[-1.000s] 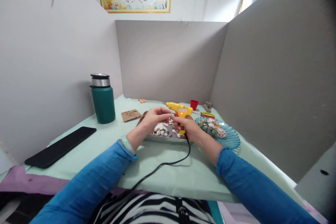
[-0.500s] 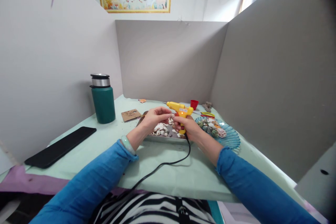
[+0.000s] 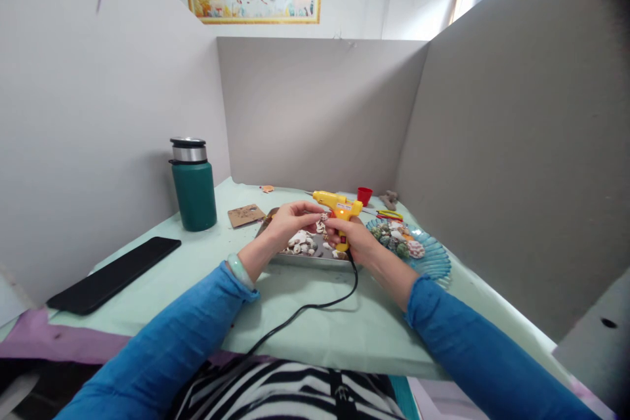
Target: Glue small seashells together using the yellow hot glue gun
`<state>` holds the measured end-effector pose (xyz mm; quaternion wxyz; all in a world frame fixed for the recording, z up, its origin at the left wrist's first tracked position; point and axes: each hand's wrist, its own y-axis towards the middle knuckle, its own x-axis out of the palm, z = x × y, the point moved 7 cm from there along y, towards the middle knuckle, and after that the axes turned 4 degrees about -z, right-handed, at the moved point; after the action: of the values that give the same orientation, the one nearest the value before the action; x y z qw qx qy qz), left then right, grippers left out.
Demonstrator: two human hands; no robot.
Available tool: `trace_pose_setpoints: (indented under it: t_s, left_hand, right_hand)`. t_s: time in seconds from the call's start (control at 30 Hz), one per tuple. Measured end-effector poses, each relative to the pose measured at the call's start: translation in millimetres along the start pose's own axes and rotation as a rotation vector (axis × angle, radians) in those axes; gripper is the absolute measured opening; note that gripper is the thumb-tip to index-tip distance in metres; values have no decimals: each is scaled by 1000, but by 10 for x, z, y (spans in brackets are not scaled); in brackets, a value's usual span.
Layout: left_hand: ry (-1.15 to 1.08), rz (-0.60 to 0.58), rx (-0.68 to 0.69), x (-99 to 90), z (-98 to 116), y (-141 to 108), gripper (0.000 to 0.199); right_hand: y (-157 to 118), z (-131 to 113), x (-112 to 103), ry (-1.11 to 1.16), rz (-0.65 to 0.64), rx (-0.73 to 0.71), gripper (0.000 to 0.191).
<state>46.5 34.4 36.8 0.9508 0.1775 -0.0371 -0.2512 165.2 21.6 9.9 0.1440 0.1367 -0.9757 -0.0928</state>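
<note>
My right hand (image 3: 352,236) is wrapped round the handle of a yellow glue gun (image 3: 335,202), whose nozzle points left. A black cord (image 3: 308,307) runs from its base toward my lap. Close by on the left, my left hand (image 3: 294,218) pinches a small patterned shell (image 3: 323,217) between thumb and fingertips, near the right thumb. Beneath both hands lies a metal tray (image 3: 305,260) with white shells (image 3: 301,243) in it, partly hidden by the hands. A blue glass plate (image 3: 436,259) with shells and green pieces sits to the right.
On the left stand a green bottle (image 3: 193,191) and a long black case (image 3: 118,274). Brown card (image 3: 246,215) lies behind the tray's left end. Toward the back right are a red cup (image 3: 364,196), yellow-handled pliers (image 3: 390,216) and a grey lump (image 3: 388,199). Grey panels enclose the table.
</note>
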Motion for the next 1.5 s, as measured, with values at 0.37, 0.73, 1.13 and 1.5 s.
trace_pose_setpoints:
  t_s: [0.37,0.73,1.13,1.5]
  left_hand:
    - [308,-52,120,34,43,9,38]
    - [375,-33,193,51,59,13,34]
    - [-54,-30,-40,3,-46,-6,41]
    - [-77,-56,-93,18,-139,-1,40]
  right_hand:
    - [75,99,-74,140,-36,100,22]
    - [46,88,-21,132,-54,136,22]
    - [45,1,-98,67,43,-25,31]
    - [28,-55,-105,-65,94,-132,28]
